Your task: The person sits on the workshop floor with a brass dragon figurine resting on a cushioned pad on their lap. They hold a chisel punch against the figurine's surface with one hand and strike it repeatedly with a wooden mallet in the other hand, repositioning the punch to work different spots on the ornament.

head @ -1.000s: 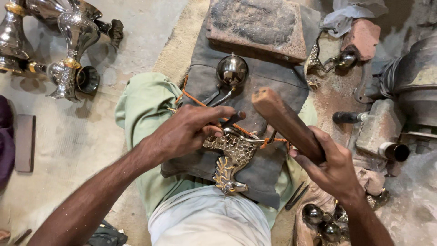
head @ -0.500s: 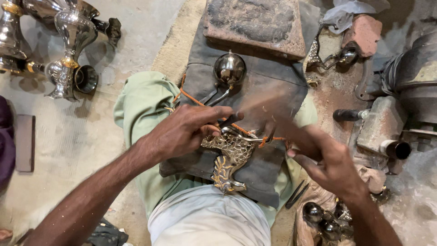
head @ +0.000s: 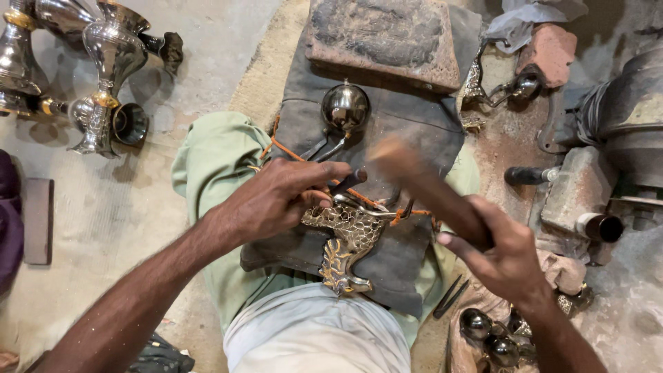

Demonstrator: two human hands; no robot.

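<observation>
My left hand (head: 283, 197) grips a thin dark punch tool (head: 347, 182), its tip set on an ornate brass-and-silver casting (head: 345, 242) that lies on a grey leather pad (head: 407, 124) over my lap. My right hand (head: 501, 252) holds a wooden mallet (head: 421, 183), blurred in motion just right of the punch and above the casting. An orange cord (head: 290, 153) runs across the pad over the casting.
A round metal ball with a stem (head: 344, 107) rests on the pad below a flat stone block (head: 383, 38). Silver vases (head: 103, 76) stand at upper left. Metal parts and a brick (head: 549, 52) crowd the right. Small dark spheres (head: 490, 338) lie by my right wrist.
The mallet has swung from raised at the right toward the punch head, then shifted slightly. My left hand and the casting have stayed in place.
</observation>
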